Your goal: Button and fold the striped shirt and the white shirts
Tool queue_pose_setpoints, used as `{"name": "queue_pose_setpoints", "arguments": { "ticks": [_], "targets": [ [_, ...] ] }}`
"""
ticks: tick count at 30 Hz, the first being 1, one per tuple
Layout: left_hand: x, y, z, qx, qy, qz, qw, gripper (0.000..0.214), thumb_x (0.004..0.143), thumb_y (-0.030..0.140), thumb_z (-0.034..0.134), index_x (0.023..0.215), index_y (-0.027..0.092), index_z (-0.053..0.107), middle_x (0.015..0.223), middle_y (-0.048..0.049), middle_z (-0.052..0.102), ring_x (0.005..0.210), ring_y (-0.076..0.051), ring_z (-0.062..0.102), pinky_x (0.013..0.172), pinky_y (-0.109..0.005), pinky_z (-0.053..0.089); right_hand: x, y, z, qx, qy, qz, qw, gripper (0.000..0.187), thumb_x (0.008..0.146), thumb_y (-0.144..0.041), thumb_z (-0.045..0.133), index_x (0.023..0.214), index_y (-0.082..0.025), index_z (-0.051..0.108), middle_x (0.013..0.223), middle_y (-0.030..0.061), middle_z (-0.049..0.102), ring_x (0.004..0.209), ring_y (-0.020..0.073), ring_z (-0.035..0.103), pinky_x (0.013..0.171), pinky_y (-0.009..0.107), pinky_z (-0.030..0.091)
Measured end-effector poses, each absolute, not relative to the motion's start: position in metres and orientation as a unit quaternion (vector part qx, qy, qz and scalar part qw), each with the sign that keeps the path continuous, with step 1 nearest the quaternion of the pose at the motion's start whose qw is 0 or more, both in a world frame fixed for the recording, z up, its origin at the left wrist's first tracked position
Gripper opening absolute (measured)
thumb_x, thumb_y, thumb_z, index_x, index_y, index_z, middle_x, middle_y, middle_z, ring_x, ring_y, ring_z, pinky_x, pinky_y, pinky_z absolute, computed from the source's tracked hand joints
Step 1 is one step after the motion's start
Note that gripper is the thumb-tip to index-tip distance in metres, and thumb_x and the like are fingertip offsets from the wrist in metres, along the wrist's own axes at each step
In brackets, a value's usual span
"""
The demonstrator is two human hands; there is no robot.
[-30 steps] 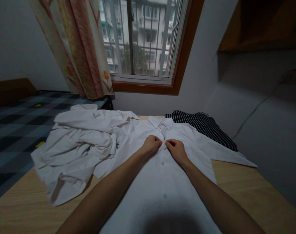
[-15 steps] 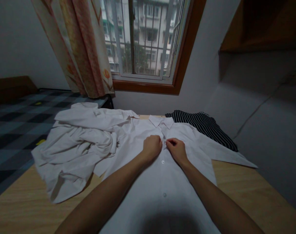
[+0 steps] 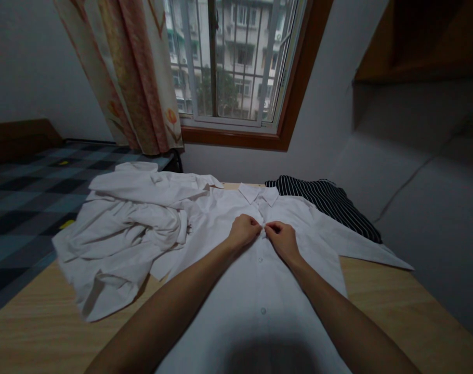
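A white collared shirt (image 3: 236, 291) lies spread front side up, its collar toward the window and its button row running down the middle. My left hand (image 3: 245, 230) is closed at the front placket below the collar, fingertips pinching the cloth. Just beside it, my right hand (image 3: 282, 238) pinches the placket's other side with thumb and forefinger. The fingertips almost meet, and any button between them is too small to make out. Lower on the placket, a button (image 3: 263, 311) shows.
Crumpled white clothes (image 3: 123, 234) are heaped at the left of the wooden table (image 3: 411, 306). A black-and-white striped garment (image 3: 326, 202) lies behind the shirt's right sleeve. A checked bed (image 3: 26, 208) stands to the left, and a curtain (image 3: 131, 78) hangs by the window.
My left hand has turned slightly and its fingertips have shifted right, closer to my right hand. My right hand stays nearly in place. The view has moved a little.
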State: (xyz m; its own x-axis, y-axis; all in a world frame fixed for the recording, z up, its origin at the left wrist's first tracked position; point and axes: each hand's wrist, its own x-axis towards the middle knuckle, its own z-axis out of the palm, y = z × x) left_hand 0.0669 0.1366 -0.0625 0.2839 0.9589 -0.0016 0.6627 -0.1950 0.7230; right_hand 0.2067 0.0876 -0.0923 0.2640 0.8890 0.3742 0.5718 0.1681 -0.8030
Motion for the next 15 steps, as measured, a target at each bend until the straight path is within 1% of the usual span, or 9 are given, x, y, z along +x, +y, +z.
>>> {"name": "queue_pose_setpoints", "arguments": {
  "ticks": [4,10,15],
  "targets": [
    [0.0668,0.1391,-0.066,0.725,0.547,0.24,0.343,0.015,0.067,0.021,0.061,0.068,0.014,0.074,0.061,-0.0031,0.065,0.065,-0.015,0.059,0.055,-0.022,0.036,0.2074,0.0877,-0.0927,-0.627,-0.582,0.166,0.491,0.02,0.075,-0.03,0.057,0.075,-0.018,0.073,0.076,0.0063,0.073,0.07,0.021,0.065,0.069,0.031,0.049],
    [0.0666,0.1394,-0.0657,0.719,0.546,0.229,0.364,0.015,0.067,0.022,0.061,0.064,0.013,0.073,0.053,-0.001,0.06,0.059,-0.013,0.055,0.051,-0.021,0.033,0.2073,0.0877,-0.0921,-0.625,-0.585,0.163,0.49,0.02,0.075,-0.03,0.057,0.075,-0.018,0.073,0.075,0.0056,0.073,0.071,0.0212,0.066,0.07,0.032,0.05],
    [0.0663,0.1444,-0.0722,0.706,0.537,0.25,0.387,0.016,0.067,0.024,0.061,0.063,0.012,0.071,0.052,0.0001,0.058,0.056,-0.011,0.052,0.05,-0.021,0.033,0.2076,0.088,-0.0931,-0.626,-0.585,0.165,0.49,0.021,0.075,-0.031,0.057,0.076,-0.019,0.074,0.075,0.0052,0.073,0.071,0.0214,0.066,0.069,0.032,0.05]
  ]
}}
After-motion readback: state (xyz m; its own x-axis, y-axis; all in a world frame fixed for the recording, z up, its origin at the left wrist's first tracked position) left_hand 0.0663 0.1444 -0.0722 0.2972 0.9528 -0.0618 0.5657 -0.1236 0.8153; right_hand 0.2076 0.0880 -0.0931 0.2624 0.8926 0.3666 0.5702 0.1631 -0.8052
